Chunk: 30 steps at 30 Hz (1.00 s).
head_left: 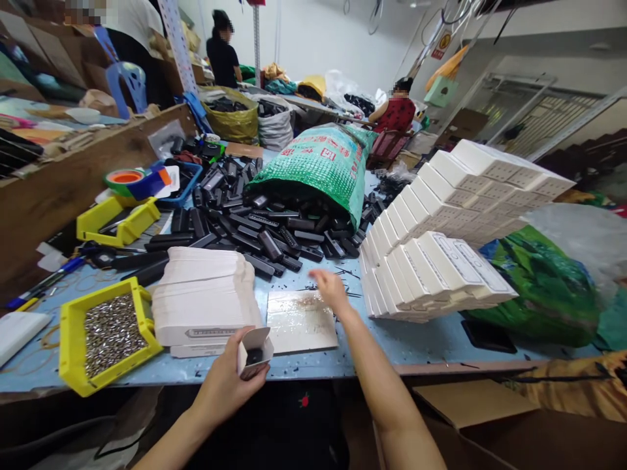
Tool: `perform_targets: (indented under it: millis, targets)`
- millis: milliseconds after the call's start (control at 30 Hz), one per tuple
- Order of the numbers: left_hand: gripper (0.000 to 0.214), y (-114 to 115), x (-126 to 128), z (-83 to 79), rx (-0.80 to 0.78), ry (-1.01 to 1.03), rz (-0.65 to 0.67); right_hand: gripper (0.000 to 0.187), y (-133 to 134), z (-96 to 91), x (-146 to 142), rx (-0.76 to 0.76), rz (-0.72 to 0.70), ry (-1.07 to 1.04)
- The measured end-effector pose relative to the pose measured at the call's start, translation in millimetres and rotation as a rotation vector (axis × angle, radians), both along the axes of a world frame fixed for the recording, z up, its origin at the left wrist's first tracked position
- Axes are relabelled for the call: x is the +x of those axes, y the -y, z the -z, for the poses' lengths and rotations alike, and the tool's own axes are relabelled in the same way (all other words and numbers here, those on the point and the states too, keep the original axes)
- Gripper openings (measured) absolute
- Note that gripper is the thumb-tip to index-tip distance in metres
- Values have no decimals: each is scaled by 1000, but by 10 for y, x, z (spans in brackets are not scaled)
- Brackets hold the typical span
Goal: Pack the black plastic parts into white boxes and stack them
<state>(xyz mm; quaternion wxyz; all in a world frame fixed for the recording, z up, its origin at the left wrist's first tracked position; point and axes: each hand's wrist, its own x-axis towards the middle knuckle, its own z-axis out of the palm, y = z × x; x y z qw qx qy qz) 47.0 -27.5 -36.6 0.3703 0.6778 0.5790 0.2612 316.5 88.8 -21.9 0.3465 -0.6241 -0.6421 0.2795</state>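
My left hand (228, 378) is closed around a small white box (256, 349) near the table's front edge. The box's top flap stands up, and something black shows inside. Above a flat, shiny-stained board (298, 329), my right hand (330, 290) is raised, slightly blurred. Its fingers reach left, partly apart, with nothing visible in them. Just left of the board lies a thick stack of flattened white cartons (206, 294). Beyond both hands spreads a heap of black plastic pieces (269, 245), spilling from a green woven sack (313, 163).
Stacked white boxes (416, 261) rise on the right, leaning outward at the top. A yellow bin (73, 346) of small metal parts sits front left, with another yellow bin (91, 222) behind it. An open cardboard box (475, 401) is below the table edge. Several people work farther back.
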Motion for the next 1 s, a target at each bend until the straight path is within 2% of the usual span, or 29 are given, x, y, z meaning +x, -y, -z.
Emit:
perform_targets:
  millis: [67, 133, 200, 267, 367, 433, 533, 600, 667, 733, 800, 867, 933, 1000]
  targets:
    - [58, -30, -64, 34, 51, -58, -16, 27, -351, 50, 333, 9, 157, 41]
    - [58, -62, -133, 70, 84, -94, -21, 18, -559, 107, 585, 4, 252, 70]
    - [57, -102, -177, 85, 70, -96, -17, 17, -627, 159, 700, 4, 287, 79]
    - [53, -152, -180, 73, 62, -89, -2, 15, -586, 180, 655, 27, 287, 69]
    - [55, -231, -143, 44, 93, -96, 39, 7, -341, 132, 293, 74, 267, 23]
    - [66, -264, -124, 38, 87, -100, 66, 18, -51, 68, -94, 104, 223, -140]
    - [78, -268, -131, 57, 24, -90, 74, 24, 454, 1, -689, 110, 78, -483]
    - [84, -259, -155, 88, -8, -62, 40, 16, 693, -6, -959, 106, -27, -463]
    - [82, -257, -184, 130, 14, -19, 9, 11, 794, 13, -1084, 140, -114, -303]
    - [67, -267, -203, 174, 84, 12, 26, 11, 787, 55, -1114, 186, -165, -214]
    - [43, -286, -198, 208, 144, 17, 81, 18, 742, 128, -1130, 163, -155, -306]
    - [37, -311, -167, 224, 148, 11, 127, 32, 720, 223, -1177, 64, -132, -480]
    - [54, -333, -116, 214, 124, 34, 117, 42, 739, 313, -1246, -1, -199, -587]
    - [83, -347, -63, 176, 64, 65, 83, 43, 775, 370, -1298, 17, -293, -610]
